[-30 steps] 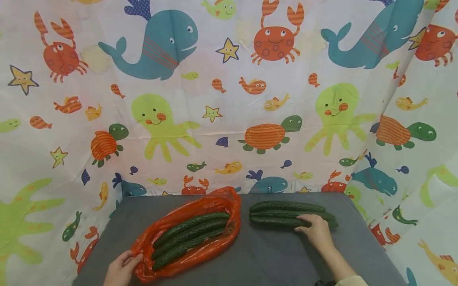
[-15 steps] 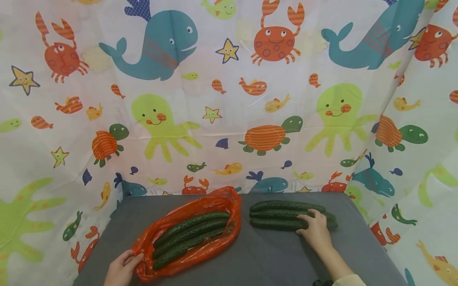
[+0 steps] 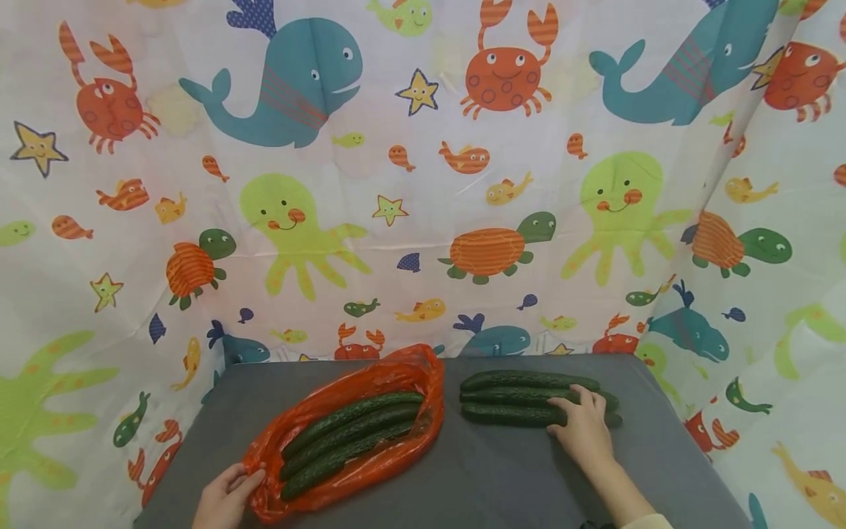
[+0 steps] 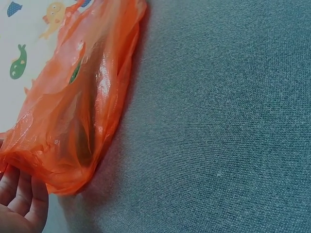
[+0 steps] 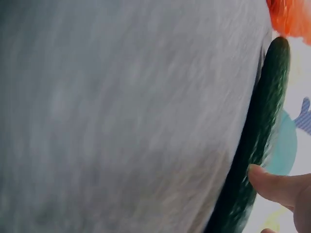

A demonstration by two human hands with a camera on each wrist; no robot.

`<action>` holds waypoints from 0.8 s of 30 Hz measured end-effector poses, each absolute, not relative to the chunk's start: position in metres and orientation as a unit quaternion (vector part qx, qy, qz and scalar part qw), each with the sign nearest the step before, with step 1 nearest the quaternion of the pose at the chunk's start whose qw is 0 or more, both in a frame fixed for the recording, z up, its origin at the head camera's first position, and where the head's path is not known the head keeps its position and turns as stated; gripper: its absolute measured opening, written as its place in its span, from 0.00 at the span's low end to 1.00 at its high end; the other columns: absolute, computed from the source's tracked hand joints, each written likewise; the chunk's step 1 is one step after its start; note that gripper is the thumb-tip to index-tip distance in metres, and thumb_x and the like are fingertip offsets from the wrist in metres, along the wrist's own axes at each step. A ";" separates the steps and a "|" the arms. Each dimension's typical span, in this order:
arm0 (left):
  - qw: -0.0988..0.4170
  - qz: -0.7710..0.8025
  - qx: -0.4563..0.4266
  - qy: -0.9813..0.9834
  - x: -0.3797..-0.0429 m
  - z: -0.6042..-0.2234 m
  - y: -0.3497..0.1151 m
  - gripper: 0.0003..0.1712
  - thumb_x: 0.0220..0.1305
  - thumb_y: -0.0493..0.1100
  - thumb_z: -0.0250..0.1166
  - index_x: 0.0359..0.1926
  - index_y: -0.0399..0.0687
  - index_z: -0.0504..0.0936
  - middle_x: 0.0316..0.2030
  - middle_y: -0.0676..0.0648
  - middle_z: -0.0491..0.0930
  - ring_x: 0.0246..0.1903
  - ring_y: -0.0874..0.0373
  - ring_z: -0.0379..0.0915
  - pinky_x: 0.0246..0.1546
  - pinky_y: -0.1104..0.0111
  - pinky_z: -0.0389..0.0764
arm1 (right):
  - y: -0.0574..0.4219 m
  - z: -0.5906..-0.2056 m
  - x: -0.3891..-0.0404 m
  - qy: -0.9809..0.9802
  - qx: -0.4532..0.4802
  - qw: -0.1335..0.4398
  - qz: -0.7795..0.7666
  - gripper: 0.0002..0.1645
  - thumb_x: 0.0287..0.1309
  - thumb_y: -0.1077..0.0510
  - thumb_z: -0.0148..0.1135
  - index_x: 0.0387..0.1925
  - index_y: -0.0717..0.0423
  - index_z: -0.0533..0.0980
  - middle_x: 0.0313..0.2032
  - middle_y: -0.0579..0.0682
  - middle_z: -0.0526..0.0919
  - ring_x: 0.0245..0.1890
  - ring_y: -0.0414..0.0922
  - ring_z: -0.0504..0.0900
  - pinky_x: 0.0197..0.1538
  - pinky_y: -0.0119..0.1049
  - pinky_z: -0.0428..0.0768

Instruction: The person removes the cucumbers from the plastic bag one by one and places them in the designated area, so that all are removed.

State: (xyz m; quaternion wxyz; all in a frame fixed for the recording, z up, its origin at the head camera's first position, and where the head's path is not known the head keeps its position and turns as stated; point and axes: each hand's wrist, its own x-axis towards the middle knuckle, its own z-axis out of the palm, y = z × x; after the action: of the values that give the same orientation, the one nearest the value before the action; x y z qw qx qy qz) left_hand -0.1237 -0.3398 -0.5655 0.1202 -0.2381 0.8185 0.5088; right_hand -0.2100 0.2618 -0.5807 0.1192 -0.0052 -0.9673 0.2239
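An orange plastic bag (image 3: 393, 464) lies slanted at the left with its side gaping, and three dark green cucumbers (image 3: 350, 435) show inside it. My left hand (image 3: 225, 498) pinches the bag's gathered near-left end between thumb and fingers, also seen in the left wrist view. To the right, three more cucumbers (image 3: 505, 380) lie side by side. My right hand (image 3: 587, 435) arches over their right half and holds the nearest cucumber (image 3: 496, 416), fingertips over the row and thumb on its near side. In the right wrist view the thumb (image 5: 267, 183) presses that cucumber.
Everything lies on a grey cloth-covered table (image 3: 489, 485). White curtain fabric (image 3: 410, 242) printed with sea animals stands behind the table and along both sides. A gap of bare cloth separates the bag from the right-hand cucumbers.
My right hand's fingers have reached a little farther over the cucumbers and spread, with the thumb coming to the near side. The left hand and the bag have stayed put.
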 end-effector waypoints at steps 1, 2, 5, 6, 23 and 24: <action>0.118 0.508 -0.239 0.819 -0.124 -0.566 -0.340 0.76 0.49 0.83 0.62 0.72 0.20 0.56 0.70 0.18 0.52 0.68 0.22 0.54 0.58 0.38 0.75 | 0.259 -0.579 -0.208 -0.966 0.000 0.127 0.225 0.28 0.46 0.58 0.80 0.53 0.53 0.85 0.68 0.68 0.65 0.66 0.70 0.56 0.39 0.61 0.82; 0.117 0.507 -0.238 0.820 -0.123 -0.566 -0.340 0.75 0.50 0.83 0.62 0.71 0.20 0.57 0.70 0.18 0.52 0.68 0.22 0.54 0.58 0.38 0.75 | 0.256 -0.577 -0.207 -0.965 0.004 0.132 0.226 0.27 0.47 0.57 0.80 0.52 0.52 0.85 0.68 0.68 0.65 0.66 0.70 0.57 0.38 0.60 0.82; 0.117 0.506 -0.236 0.821 -0.123 -0.567 -0.340 0.74 0.50 0.83 0.62 0.71 0.20 0.58 0.70 0.18 0.51 0.68 0.22 0.54 0.58 0.38 0.75 | 0.244 -0.572 -0.204 -0.963 0.011 0.139 0.230 0.25 0.49 0.55 0.80 0.52 0.51 0.85 0.67 0.67 0.67 0.66 0.69 0.59 0.36 0.58 0.83; 0.117 0.505 -0.236 0.822 -0.123 -0.568 -0.341 0.74 0.50 0.83 0.62 0.71 0.21 0.58 0.70 0.18 0.51 0.67 0.22 0.55 0.58 0.38 0.75 | 0.240 -0.570 -0.203 -0.963 0.011 0.138 0.233 0.25 0.50 0.54 0.79 0.52 0.51 0.85 0.67 0.66 0.68 0.66 0.69 0.59 0.37 0.59 0.83; 0.119 0.506 -0.229 0.823 -0.123 -0.574 -0.342 0.74 0.51 0.82 0.63 0.71 0.18 0.56 0.69 0.17 0.53 0.66 0.21 0.57 0.55 0.39 0.77 | 0.170 -0.550 -0.205 -0.904 0.086 0.117 0.402 0.24 0.50 0.56 0.79 0.52 0.50 0.85 0.54 0.51 0.85 0.51 0.52 0.86 0.56 0.56 0.82; 0.120 0.506 -0.228 0.823 -0.123 -0.574 -0.342 0.74 0.51 0.82 0.63 0.71 0.18 0.56 0.68 0.17 0.53 0.66 0.21 0.57 0.55 0.39 0.77 | 0.163 -0.548 -0.205 -0.898 0.096 0.109 0.416 0.23 0.51 0.55 0.79 0.51 0.47 0.85 0.52 0.48 0.86 0.50 0.50 0.86 0.55 0.54 0.83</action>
State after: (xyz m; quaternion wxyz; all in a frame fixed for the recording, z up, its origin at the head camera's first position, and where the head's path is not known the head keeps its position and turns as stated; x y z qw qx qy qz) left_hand -0.1233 -0.3415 -0.5735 0.1198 -0.2282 0.8232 0.5058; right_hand -0.2048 0.1635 -0.5476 0.1086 0.0959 -0.8979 0.4158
